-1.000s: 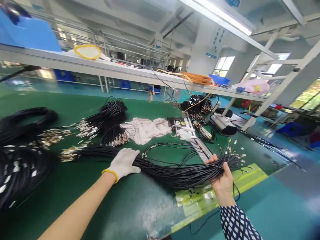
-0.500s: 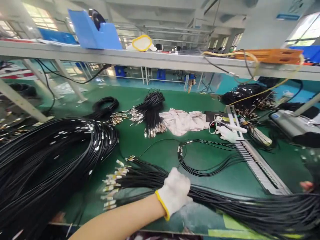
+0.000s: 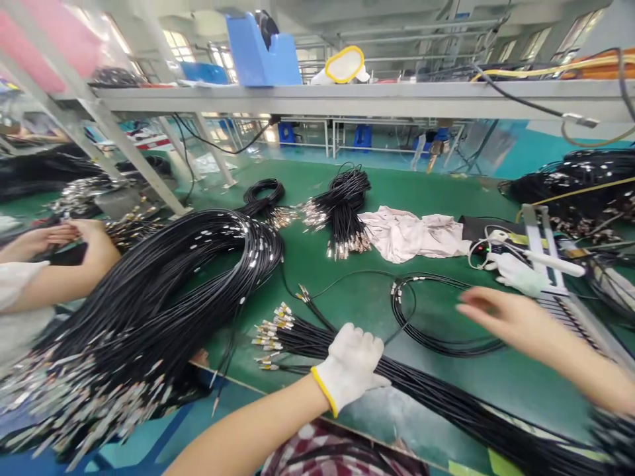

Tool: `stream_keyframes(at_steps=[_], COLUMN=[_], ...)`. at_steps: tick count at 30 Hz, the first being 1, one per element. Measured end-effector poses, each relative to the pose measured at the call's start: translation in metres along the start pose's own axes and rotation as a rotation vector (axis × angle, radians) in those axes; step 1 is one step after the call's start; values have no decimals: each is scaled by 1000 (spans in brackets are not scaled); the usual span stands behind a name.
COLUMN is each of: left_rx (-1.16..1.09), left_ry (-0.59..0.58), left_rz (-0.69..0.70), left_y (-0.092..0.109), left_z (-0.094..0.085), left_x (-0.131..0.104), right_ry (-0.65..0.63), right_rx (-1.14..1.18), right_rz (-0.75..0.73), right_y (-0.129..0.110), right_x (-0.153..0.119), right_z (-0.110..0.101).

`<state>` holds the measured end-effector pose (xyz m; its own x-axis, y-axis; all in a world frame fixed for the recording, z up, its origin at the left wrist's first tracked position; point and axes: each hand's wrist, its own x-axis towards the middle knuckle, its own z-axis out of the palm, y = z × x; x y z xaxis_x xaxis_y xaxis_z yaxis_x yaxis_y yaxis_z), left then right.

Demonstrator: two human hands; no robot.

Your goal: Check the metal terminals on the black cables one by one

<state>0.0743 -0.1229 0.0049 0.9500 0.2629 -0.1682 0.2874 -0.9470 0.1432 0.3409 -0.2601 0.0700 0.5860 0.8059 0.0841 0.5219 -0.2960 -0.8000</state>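
My left hand (image 3: 354, 367), in a white knit glove with a yellow cuff, is wrapped round a bundle of thin black cables (image 3: 426, 390) lying across the green table. The bundle's metal connector ends (image 3: 275, 330) fan out to its left. Bare and slightly blurred, my right hand (image 3: 489, 307) hovers at the right edge of a loose black cable coil (image 3: 397, 311). Its thumb and fingers are apart, with nothing seen between them. Behind that hand stands a slotted metal rack (image 3: 570, 317), partly hidden by the forearm.
A large looped cable bundle (image 3: 262, 244) hangs over the table's left edge. Smaller cable bundles (image 3: 347, 205), a pale cloth (image 3: 411, 235) and a white glove (image 3: 516, 271) lie farther back. A shelf (image 3: 397, 99) spans above. Another person's hands (image 3: 74, 238) work at far left.
My right hand has come in from the lower right edge to beside the cable coil. The view has swung left, revealing another person's arms. My left hand keeps its grip on the bundle.
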Motion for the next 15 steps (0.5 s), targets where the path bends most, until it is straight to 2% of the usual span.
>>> stream_keyframes(at_steps=[1,3,6,8,9,11,13,15], left_rx=[7,53,164,207,216,227,229,221], left_ry=[21,87,209,285,318,365,395,423], left_rz=[17,45,62,57,60,64,74,85], left_y=[0,0,0,-1,-1,-2,-4,-6], left_z=[3,11,27,35,38,41,41,40], left_x=[-4,-11,-19,-21,-22,-22,-22,-23], right_ry=[-103,-283,-406,-471,-483,-455,-368,-242], right_rx=[-222,-444,-463,-492,-513,-565,-607,-610], right_rz=[-149,-418,-537,-584,-591,-570,-514,-442], right_y=[-12,-40,-74,-88,-92,-94,-90,-82], right_x=[19,52,80,81,79,70,57,36], right_z=[27,90,182,216,222,210,168,107])
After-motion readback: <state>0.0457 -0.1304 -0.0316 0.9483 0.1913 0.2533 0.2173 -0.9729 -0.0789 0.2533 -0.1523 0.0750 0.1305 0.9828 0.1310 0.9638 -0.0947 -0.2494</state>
